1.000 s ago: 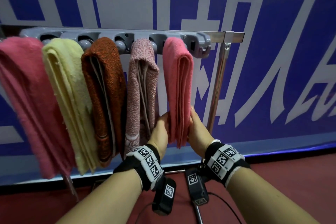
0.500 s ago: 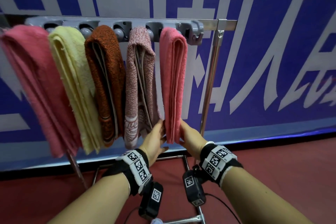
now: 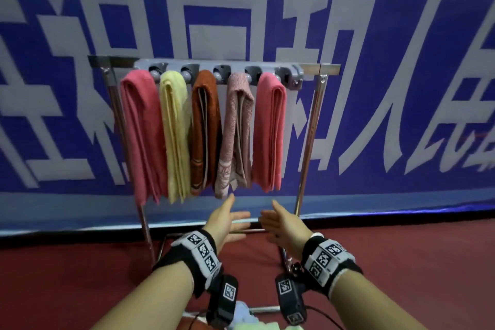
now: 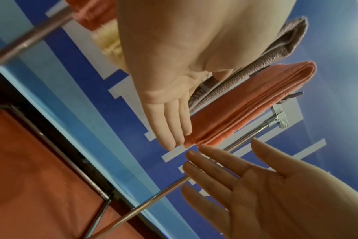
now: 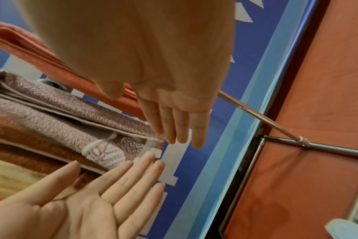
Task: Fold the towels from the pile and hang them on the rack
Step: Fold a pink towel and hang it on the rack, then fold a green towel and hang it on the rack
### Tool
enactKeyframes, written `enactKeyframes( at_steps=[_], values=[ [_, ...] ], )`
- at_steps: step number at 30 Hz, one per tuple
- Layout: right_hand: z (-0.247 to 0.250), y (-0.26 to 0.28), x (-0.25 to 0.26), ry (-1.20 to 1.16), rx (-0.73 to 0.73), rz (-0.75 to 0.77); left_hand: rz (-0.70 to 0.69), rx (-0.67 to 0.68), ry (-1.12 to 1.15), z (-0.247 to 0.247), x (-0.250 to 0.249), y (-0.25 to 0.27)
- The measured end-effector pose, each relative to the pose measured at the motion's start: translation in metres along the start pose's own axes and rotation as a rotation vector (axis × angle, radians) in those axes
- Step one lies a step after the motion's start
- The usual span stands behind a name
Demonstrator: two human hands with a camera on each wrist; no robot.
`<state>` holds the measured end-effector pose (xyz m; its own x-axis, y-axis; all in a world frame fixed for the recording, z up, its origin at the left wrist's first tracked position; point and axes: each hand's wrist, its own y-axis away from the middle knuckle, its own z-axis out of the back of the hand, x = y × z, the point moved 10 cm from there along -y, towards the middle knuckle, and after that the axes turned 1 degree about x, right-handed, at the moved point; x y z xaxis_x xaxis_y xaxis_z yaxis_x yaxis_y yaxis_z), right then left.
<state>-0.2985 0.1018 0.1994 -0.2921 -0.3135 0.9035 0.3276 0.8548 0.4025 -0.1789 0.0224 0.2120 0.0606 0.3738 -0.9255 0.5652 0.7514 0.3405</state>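
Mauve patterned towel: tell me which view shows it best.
Head view: the mauve patterned towel hangs whole on the rack. Right wrist shows only its leaf-printed hem; left wrist, a strip behind the left hand.

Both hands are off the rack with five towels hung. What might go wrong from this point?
1. The mauve patterned towel hangs with splayed layers and an uneven lower edge, so it may slip or unfold.
2. The five towels crowd the grey holder, touching each other; more cloth lies at the picture's bottom edge, and squeezing another in could drag a neighbour off.
The left hand and right hand are open below, touching nothing.
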Motion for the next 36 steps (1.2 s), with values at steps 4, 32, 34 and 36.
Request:
enactKeyframes(
  at_steps=[4, 32, 34, 36],
  values=[
    [-0.008, 0.012, -0.048, 0.038, 0.002, -0.067, 0.059, -0.005, 0.002, 0.021, 0.037, 0.018],
    [0.048, -0.152, -0.432, 0.237, -0.101, -0.662, 0.589, -0.236, -0.17, 0.115, 0.425, -0.123],
    [0.053, -0.163, -0.446, 0.236, -0.124, -0.647, 0.595, -0.23, -0.166, 0.114, 0.439, -0.135],
    [0.057, -0.173, -0.458, 0.246, -0.139, -0.624, 0.628, -0.17, -0.199, 0.109, 0.458, -0.144]
  ],
)
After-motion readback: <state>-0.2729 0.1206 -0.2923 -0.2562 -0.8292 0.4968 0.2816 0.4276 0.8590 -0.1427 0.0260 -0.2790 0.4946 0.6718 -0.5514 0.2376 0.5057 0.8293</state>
